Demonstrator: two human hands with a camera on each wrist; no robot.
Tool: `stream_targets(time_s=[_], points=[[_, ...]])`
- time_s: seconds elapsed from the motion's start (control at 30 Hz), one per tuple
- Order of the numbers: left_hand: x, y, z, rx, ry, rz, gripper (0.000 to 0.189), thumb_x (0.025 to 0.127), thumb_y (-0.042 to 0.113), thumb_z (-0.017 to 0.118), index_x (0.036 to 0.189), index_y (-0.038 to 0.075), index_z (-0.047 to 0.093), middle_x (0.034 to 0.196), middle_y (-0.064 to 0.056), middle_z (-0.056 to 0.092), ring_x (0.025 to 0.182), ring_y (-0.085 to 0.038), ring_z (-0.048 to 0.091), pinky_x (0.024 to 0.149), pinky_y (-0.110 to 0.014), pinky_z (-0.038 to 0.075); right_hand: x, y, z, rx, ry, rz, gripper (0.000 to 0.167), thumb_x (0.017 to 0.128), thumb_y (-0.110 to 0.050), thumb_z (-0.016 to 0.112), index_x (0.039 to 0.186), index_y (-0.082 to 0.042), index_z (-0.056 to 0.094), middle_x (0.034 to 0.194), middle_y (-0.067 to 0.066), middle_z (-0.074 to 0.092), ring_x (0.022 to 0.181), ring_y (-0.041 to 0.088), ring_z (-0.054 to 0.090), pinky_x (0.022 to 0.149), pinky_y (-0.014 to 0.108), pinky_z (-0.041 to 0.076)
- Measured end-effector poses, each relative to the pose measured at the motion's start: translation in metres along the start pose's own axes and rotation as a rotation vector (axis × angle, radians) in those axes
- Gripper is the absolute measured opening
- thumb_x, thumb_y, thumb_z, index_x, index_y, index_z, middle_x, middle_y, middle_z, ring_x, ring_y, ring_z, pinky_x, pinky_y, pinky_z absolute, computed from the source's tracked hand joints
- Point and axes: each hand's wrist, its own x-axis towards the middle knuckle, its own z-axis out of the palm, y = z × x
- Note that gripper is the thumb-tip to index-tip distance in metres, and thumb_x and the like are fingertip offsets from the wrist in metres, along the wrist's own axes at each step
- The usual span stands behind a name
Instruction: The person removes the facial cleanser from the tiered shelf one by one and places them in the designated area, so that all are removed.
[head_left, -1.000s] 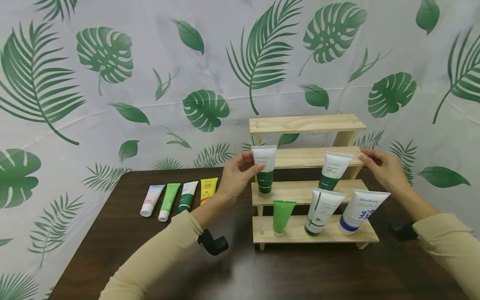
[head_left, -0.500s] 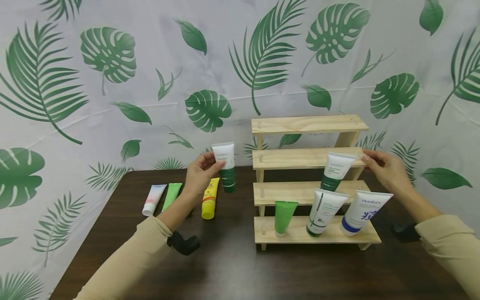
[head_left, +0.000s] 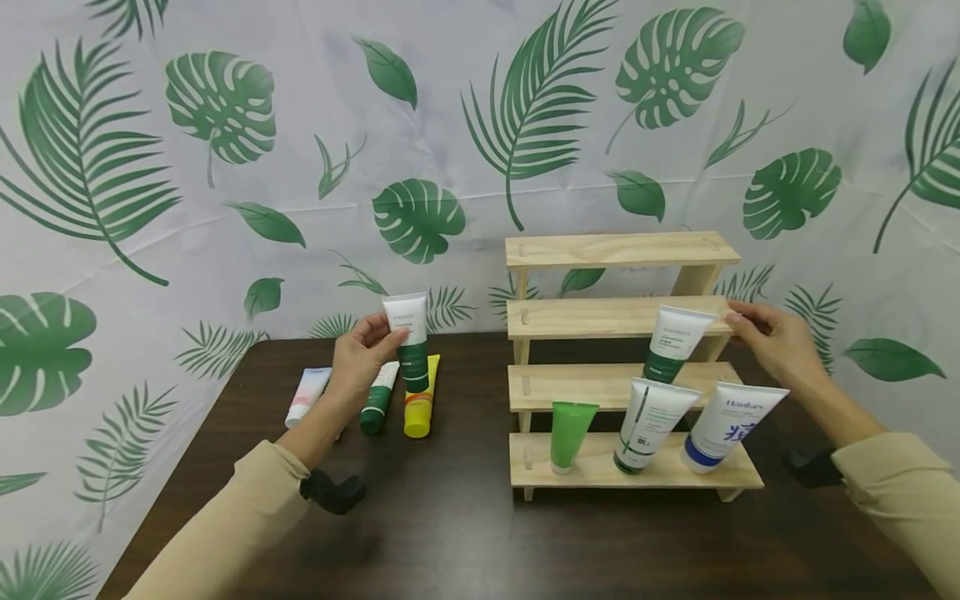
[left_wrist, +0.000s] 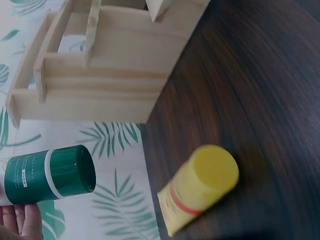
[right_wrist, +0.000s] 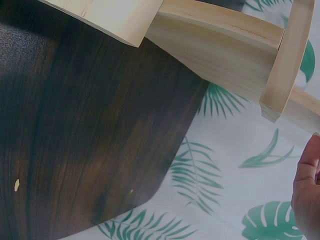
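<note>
One white-and-green squeeze tube [head_left: 413,348], pinched in the left hand [head_left: 358,357] at nine o'clock of the pale wooden tiered shelf [head_left: 622,250], is partly hiding a yellow squeeze tube [head_left: 419,414]; the right hand [head_left: 780,340], cropped in its wrist view, is gripping the shelf's three-o'clock end.

A creased white fabric backdrop [head_left: 570,196] printed with green monstera leaves and palm fronds hangs behind the dark brown wood-grain table [head_left: 465,533]; right wrist view shows a small pale fleck [right_wrist: 17,185] on its surface. Lying at left: a pale blue-and-pink tube [head_left: 308,396] with a white cap, partly hidden; a white tube with a dark green lower part [head_left: 379,397]; a yellow tube [head_left: 419,411] with a yellow cap. At right, standing cap down in a row: small bright-green tube [head_left: 572,435], white tube with a dark stripe [head_left: 652,425], white tube with a blue band [head_left: 729,427].
</note>
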Motion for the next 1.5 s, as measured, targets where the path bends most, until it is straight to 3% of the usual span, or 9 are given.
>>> stream_targets(time_s=[0.63,0.83,0.87,0.9,0.97,1.0,1.07,1.2,1.5], points=[[0.002,-0.013,-0.047,0.078,0.121,-0.076,0.047,0.089,0.022,0.065,0.127,-0.002,0.051,0.098,0.007,0.058,0.087,0.000,0.056,0.074,-0.012,0.050,0.001,0.001,0.000,0.012,0.015,-0.018,0.051,0.100,-0.028,0.044,0.133,0.011,0.044,0.118,0.033,0.052,0.072,-0.020,0.044,0.062,0.002,0.044],[0.003,-0.017,-0.057,0.058,0.143,-0.072,0.048,0.090,0.018,0.064,0.129,-0.005,0.049,0.094,0.008,0.058,0.084,0.002,0.057,0.073,-0.011,0.050,0.020,0.046,0.007,0.053,0.042,0.007,0.049,0.096,-0.037,0.050,0.135,-0.006,0.050,0.112,0.010,0.062,0.081,0.007,0.062,0.062,0.018,0.053],[0.003,-0.018,-0.059,0.060,0.147,-0.070,0.048,0.090,0.017,0.064,0.129,-0.005,0.049,0.094,0.009,0.058,0.083,0.003,0.057,0.073,-0.011,0.050,0.028,0.067,0.011,0.041,0.052,0.001,0.049,0.095,-0.040,0.050,0.135,-0.012,0.051,0.112,0.006,0.062,0.082,0.006,0.063,0.062,0.018,0.053],[0.004,-0.019,-0.061,0.071,0.153,-0.068,0.048,0.089,0.017,0.065,0.128,-0.005,0.049,0.092,0.010,0.058,0.082,0.003,0.057,0.072,-0.011,0.050,0.026,0.062,0.010,0.002,0.044,0.002,0.051,0.096,-0.040,0.048,0.137,-0.009,0.049,0.116,0.012,0.061,0.082,0.004,0.062,0.063,0.018,0.053],[0.004,-0.021,-0.064,0.096,0.163,-0.064,0.047,0.089,0.018,0.065,0.128,-0.005,0.050,0.091,0.012,0.057,0.080,0.004,0.057,0.071,-0.011,0.049,0.031,0.075,0.013,-0.021,0.059,-0.001,0.051,0.095,-0.046,0.047,0.137,-0.017,0.049,0.110,-0.001,0.061,0.078,-0.010,0.056,0.055,0.013,0.050],[0.005,-0.022,-0.066,0.106,0.169,-0.063,0.047,0.089,0.019,0.065,0.127,-0.005,0.051,0.089,0.013,0.057,0.079,0.005,0.056,0.070,-0.011,0.049,0.029,0.070,0.012,-0.011,0.045,0.005,0.052,0.096,-0.043,0.047,0.138,-0.012,0.048,0.114,0.009,0.060,0.080,-0.003,0.060,0.060,0.017,0.052],[0.005,-0.025,-0.070,0.125,0.179,-0.062,0.047,0.089,0.020,0.065,0.126,-0.005,0.052,0.087,0.015,0.057,0.078,0.005,0.056,0.070,-0.011,0.049,0.030,0.072,0.012,-0.023,0.052,0.009,0.054,0.095,-0.046,0.046,0.138,-0.013,0.048,0.113,0.008,0.060,0.078,-0.007,0.057,0.055,0.016,0.051],[0.006,-0.027,-0.078,0.139,0.194,-0.073,0.047,0.089,0.021,0.066,0.126,-0.005,0.052,0.086,0.017,0.057,0.078,0.006,0.056,0.071,-0.011,0.049,0.026,0.059,0.009,0.030,0.050,0.040,0.054,0.095,-0.042,0.051,0.136,-0.006,0.049,0.114,0.015,0.060,0.079,0.006,0.061,0.056,0.022,0.051],[0.007,-0.031,-0.094,0.146,0.212,-0.079,0.051,0.088,0.021,0.066,0.127,-0.007,0.050,0.085,0.016,0.057,0.077,0.007,0.056,0.070,-0.009,0.049,0.004,0.007,0.002,0.031,0.030,0.011,0.051,0.099,-0.030,0.046,0.133,0.008,0.045,0.116,0.030,0.055,0.070,-0.018,0.048,0.059,0.002,0.043]])
